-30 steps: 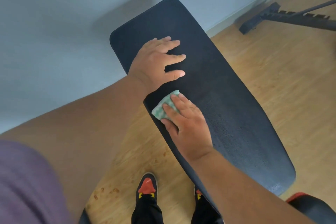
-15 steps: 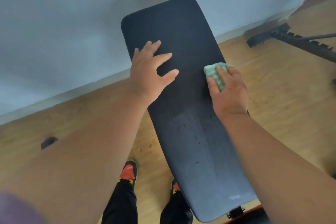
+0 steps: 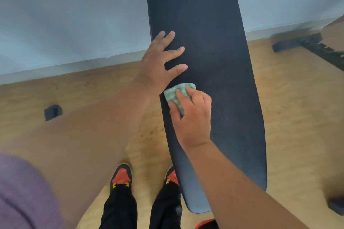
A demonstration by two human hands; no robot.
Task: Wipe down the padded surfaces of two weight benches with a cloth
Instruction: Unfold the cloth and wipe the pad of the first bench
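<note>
Change: the right hand (image 3: 193, 115) and cloth (image 3: 176, 96) lie at the pad's 9 o'clock edge; 0.5 s ago they were at its 3 o'clock edge. The left hand has not shifted on the pad.
Bench pad (image 3: 214, 61): black, long, running from 12 o'clock to 6 o'clock in view, rounded corners.
Cloth: green and white, bunched, lying on the pad just below the left hand.
Right hand: fingers curled over the cloth, thumb at its near side, gripping and pressing it to the pad.
Left hand (image 3: 158, 65): flat on the pad's 9 o'clock edge, fingers spread and straight, holding nothing.
Writing: no readable label or brand.
Edges: a thin red line shows along the pad's upper 9 o'clock edge.
Open room: bare pad lies at 12, 3 and 6 o'clock of the hands.
Floor (image 3: 288, 98): wood.
Wall (image 3: 74, 15): pale, meets the floor at 12 o'clock.
Black frame (image 3: 297, 41): on the floor at 2 o'clock, blurred.
Shoes (image 3: 122, 176): red and black, at 6 o'clock.
</note>
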